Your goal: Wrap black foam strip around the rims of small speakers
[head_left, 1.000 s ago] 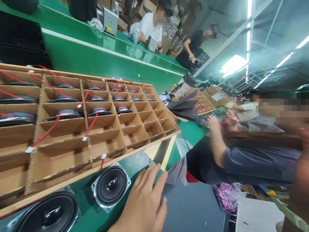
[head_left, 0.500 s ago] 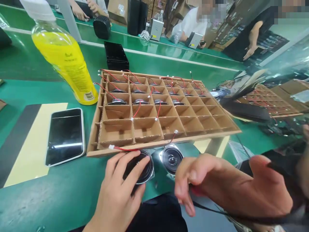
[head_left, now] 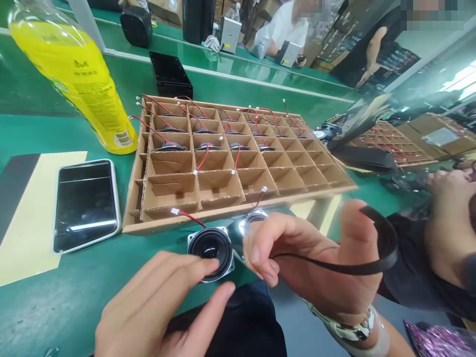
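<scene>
A small square-framed speaker (head_left: 210,250) with a black cone lies face up on the green table, its red-and-black lead ending in a white plug. Over its near edge is my left hand (head_left: 159,302), thumb apart from the fingers; whether a fingertip touches the cone I cannot tell. My right hand (head_left: 316,258) has curled fingers around one end of a thin black strip (head_left: 357,267), which loops up to the thumb tip. Behind those fingers, a second speaker (head_left: 253,218) is mostly hidden. Just beyond stands a divided cardboard tray (head_left: 174,193) with wired speakers in its far cells.
Left of the tray lie a phone (head_left: 86,206) and a bottle of yellow drink (head_left: 85,89). A black box (head_left: 171,74) stands behind the tray. At right are dark parts (head_left: 364,158) and another divided tray (head_left: 390,139). Co-workers sit opposite and at right.
My left hand has let go of the near speaker and drawn back toward me, uncovering it. My right hand has moved left, over the second speaker, with the black strip now plainly visible.
</scene>
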The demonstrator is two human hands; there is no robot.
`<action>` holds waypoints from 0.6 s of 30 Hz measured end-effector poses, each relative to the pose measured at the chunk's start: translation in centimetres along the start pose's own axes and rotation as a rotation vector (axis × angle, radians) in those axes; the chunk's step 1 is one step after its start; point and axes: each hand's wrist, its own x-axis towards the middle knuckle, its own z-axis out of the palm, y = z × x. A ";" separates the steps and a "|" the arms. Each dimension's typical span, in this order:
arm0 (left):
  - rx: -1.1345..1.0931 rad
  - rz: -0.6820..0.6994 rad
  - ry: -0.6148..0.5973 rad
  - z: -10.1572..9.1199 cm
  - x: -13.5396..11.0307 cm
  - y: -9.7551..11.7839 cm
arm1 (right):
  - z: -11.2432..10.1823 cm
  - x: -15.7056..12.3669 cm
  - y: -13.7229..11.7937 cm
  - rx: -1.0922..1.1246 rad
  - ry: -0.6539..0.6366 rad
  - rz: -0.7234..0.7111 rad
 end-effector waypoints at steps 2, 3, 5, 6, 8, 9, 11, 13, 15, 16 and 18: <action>0.010 -0.018 -0.013 0.0 0.8 -0.1 | 0.2 -0.1 -0.2 -0.001 -0.021 -0.015; 0.007 -0.008 -0.025 0.0 1.2 -0.2 | 0.2 -0.1 -0.3 -0.003 -0.032 -0.024; 0.007 0.004 -0.054 -0.2 1.7 -0.2 | 0.2 -0.1 -0.5 -0.010 -0.044 -0.030; 0.011 0.005 -0.056 -0.2 1.9 -0.1 | 0.1 -0.1 -0.5 -0.013 -0.052 -0.034; 0.020 0.000 -0.075 -0.3 2.4 0.2 | 0.0 0.0 -0.4 -0.014 -0.066 -0.032; 0.015 -0.004 -0.075 -0.3 2.6 0.3 | -0.1 0.0 -0.4 -0.012 -0.071 -0.033; 0.005 -0.004 -0.052 -0.1 3.1 0.7 | -0.1 0.0 -0.3 -0.013 -0.074 -0.033; -0.003 -0.006 -0.023 0.2 3.6 0.9 | -0.2 0.1 -0.2 -0.019 -0.073 -0.035; 0.000 -0.014 -0.012 0.5 3.9 0.8 | -0.1 0.1 -0.2 -0.018 -0.071 -0.030; 0.000 -0.022 -0.023 0.6 3.9 0.7 | -0.2 0.2 -0.1 -0.009 -0.071 -0.029; -0.008 -0.033 -0.057 0.9 3.7 0.2 | -0.2 0.3 0.1 0.019 -0.076 -0.032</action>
